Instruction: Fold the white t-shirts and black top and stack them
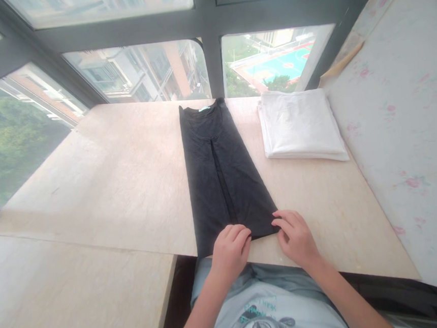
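Pinching the near right corner of a black scoop-necked fabric garment between bent fingers and thumb, the right hand sits at the hem; the left hand curls over the same hem further left, its fingers close together, though whether its thumb grips the cloth I cannot tell. The garment lies lengthwise on a cream marble-patterned countertop, neckline toward the dark grey metal window frame, with a narrow gap running down its middle. Lifting one part of the hem sooner than the other would likely skew the cloth and widen that gap. The near left corner reaches the counter's edge, so a tug toward the body might drag it over. A rectangular folded white cloth lies apart, to the right; a wide sweep could disturb its layers
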Demonstrator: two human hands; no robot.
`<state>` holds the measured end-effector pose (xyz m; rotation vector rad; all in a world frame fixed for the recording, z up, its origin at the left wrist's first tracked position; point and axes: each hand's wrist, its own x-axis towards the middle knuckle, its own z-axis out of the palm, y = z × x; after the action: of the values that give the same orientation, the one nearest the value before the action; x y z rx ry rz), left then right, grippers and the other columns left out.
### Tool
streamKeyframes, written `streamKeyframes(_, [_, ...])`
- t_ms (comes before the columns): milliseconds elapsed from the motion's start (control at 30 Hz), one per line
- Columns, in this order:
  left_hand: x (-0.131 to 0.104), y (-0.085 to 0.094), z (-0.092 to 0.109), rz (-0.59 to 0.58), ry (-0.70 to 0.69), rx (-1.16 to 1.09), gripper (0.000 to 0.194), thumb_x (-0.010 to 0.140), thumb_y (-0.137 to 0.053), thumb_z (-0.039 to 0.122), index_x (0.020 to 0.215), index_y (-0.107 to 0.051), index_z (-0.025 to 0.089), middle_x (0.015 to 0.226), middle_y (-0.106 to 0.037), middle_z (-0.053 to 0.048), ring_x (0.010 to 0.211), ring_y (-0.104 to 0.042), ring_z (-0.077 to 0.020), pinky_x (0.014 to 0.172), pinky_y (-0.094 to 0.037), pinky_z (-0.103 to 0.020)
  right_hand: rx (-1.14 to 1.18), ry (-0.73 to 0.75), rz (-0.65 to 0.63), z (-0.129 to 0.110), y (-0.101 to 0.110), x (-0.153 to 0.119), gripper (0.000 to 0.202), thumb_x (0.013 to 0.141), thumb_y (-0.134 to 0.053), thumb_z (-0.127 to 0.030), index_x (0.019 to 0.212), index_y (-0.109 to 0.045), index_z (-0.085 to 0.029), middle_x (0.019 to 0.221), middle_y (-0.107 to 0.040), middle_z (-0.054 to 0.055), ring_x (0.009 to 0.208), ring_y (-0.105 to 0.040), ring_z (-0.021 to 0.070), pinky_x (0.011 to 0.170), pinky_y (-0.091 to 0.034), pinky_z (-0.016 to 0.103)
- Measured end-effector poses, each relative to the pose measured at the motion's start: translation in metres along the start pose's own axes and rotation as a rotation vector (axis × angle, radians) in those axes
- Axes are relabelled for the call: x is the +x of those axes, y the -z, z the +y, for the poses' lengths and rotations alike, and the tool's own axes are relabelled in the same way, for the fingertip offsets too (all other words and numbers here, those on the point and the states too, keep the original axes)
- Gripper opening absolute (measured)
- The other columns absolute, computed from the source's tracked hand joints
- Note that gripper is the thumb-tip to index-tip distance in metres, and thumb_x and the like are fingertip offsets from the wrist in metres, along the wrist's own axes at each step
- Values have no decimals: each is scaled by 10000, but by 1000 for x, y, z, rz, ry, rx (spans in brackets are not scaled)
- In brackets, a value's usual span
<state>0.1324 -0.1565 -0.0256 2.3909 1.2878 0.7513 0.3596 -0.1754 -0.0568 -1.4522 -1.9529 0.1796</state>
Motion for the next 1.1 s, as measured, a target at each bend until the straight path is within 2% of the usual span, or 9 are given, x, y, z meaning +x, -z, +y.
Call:
streamKeyframes(100, [-9, 9, -2, 82, 47, 37, 229, 909, -586, 167, 1134, -625, 187, 1153, -657, -67, 1040, -596, -191, 920, -499, -340, 85, 124, -16, -6, 4, 1, 348, 817, -488, -13, 1087, -632, -180, 1228, -609, 102, 1184, -536, 253, 994, -468, 464])
streamKeyframes(200, [-27, 22, -12, 128, 96, 162, 290, 901, -622, 214, 1189, -616, 181, 1204, -635, -94, 1117, -573, -229, 969, -471, -385, 67, 170, -115, -11, 7, 1, 371, 859, -524, -90, 1214, -599, -168, 1310, -574, 120, 1256, -488, 274, 1028, -440, 489])
streamKeyframes(300, [-49, 33, -25, 112, 114, 295, 348, 880, -675, 319, 1189, -622, 168, 1205, -632, -114, 1123, -564, -273, 960, -455, -429, 3, 159, -232, -13, 8, -1, 366, 892, -557, -204, 1255, -587, -159, 1333, -553, 140, 1249, -479, 293, 1021, -430, 505])
streamKeyframes(400, [-68, 38, -33, 70, 120, 345, 416, 840, -717, 403, 1174, -635, 168, 1199, -641, -115, 1095, -570, -293, 942, -446, -448, -26, 141, -288, -15, 10, -6, 342, 898, -567, -256, 1226, -607, -168, 1310, -558, 144, 1206, -497, 295, 988, -436, 499])
streamKeyframes(500, [-81, 38, -34, 53, 105, 329, 371, 850, -708, 377, 1159, -652, 180, 1193, -652, -101, 1084, -568, -291, 957, -435, -455, -29, 145, -301, -19, 14, -16, 319, 891, -578, -260, 1195, -624, -176, 1277, -572, 139, 1175, -512, 290, 966, -442, 483])
streamKeyframes(600, [-93, 35, -32, 54, 51, 331, 248, 909, -605, 190, 1151, -665, 189, 1173, -667, -87, 1064, -573, -265, 963, -434, -439, -38, 160, -281, -21, 19, -31, 305, 886, -594, -254, 1178, -632, -175, 1253, -583, 137, 1153, -524, 284, 952, -444, 468])
streamKeyframes(700, [-107, 30, -33, 71, -23, 317, 329, 901, -528, 46, 1156, -674, 195, 1168, -673, -88, 1067, -584, -241, 980, -434, -425, -45, 189, -260, -20, 22, -47, 279, 892, -600, -229, 1164, -635, -173, 1227, -596, 131, 1135, -535, 275, 937, -449, 451])
streamKeyframes(867, [-122, 18, -37, 157, -44, 320, 366, 882, -604, 80, 1212, -669, 224, 1193, -675, -94, 1131, -584, -260, 1049, -394, -485, -59, 211, -206, -17, 21, -62, 282, 894, -563, -104, 1161, -634, -161, 1200, -614, 119, 1120, -543, 253, 933, -455, 441])
streamKeyframes(1100, [-109, 9, -30, 242, -43, 330, 320, 877, -664, 181, 1195, -668, 214, 1190, -677, -100, 1166, -580, -255, 1129, -323, -550, -54, 214, -150, -18, 15, -71, 291, 883, -533, -58, 1127, -654, -160, 1136, -642, 111, 1078, -570, 237, 912, -487, 442])
